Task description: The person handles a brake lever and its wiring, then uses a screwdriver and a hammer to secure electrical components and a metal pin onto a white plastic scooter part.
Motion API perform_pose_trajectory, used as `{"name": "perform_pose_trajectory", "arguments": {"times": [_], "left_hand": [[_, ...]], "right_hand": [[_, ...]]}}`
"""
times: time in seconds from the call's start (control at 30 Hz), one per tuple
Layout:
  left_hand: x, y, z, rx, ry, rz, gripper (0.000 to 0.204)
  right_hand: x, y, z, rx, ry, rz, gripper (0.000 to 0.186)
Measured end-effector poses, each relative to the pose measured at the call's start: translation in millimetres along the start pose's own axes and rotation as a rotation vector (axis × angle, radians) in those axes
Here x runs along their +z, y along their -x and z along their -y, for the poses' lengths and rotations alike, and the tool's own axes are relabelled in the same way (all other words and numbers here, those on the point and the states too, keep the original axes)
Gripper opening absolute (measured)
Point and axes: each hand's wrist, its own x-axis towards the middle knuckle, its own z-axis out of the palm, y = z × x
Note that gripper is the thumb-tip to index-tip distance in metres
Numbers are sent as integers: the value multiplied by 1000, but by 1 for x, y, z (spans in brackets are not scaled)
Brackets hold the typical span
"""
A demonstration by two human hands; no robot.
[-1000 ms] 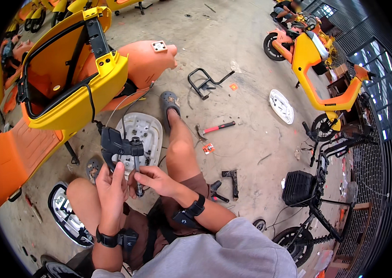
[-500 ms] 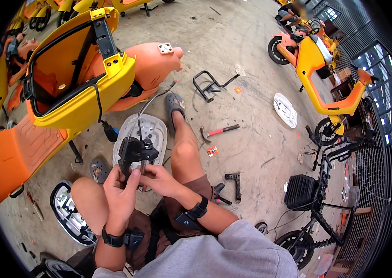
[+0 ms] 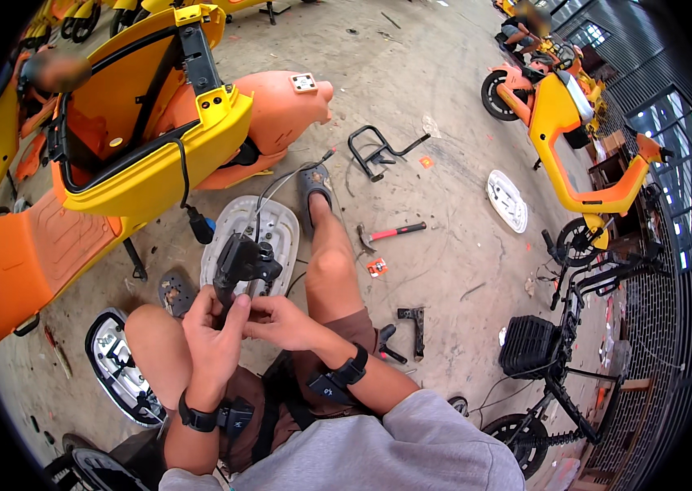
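From my view, the biggest thing is the yellow scooter body shell (image 3: pixel 149 139), lying on its side toward the upper left of the concrete floor (image 3: pixel 444 106), with the orange panel (image 3: pixel 27 254) below it at the left edge. Just right of the shell a light grey cover plate (image 3: pixel 268 229) lies flat on the floor, touching my sandalled foot (image 3: pixel 313 184). A red-handled hammer (image 3: pixel 391 233) sits to the right of my shin, well apart from my hands.

Above my knees I hold the black switch assembly (image 3: pixel 243 262), in front of the grey plate, with its cable (image 3: pixel 280 184) trailing up toward the shell. My left hand (image 3: pixel 213 340) is wrapped around its lower end, gripping firmly. My right hand (image 3: pixel 280 321) is pinched narrow at the base of the part, fingertips meeting the left thumb; what sits between them is too small to tell.

To do this well, I judge I should keep the left grip steady as the anchor, work only with the right fingertips, and leave the cable slack so it does not tug the part sideways.
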Motion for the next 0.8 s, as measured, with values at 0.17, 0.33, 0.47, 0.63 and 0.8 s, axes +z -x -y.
{"name": "perform_pose_trajectory", "arguments": {"times": [0.17,0.33,0.47,0.63,0.8], "left_hand": [[4,-1,-1,-17,31,-29,21],[5,-3,-6,-39,-53,23,11],[7,1,-11,-35,-52,68,19],[8,-1,-7,-29,-72,22,20],[2,-2,1,-28,-16,67,12]], "right_hand": [[8,3,1,4,26,-174,25],[4,5,10,-120,-84,-270,28],[0,3,7,-170,-176,-320,28],[3,-1,-4,24,-34,-217,28],[4,-1,-6,6,-20,-187,28]]}}
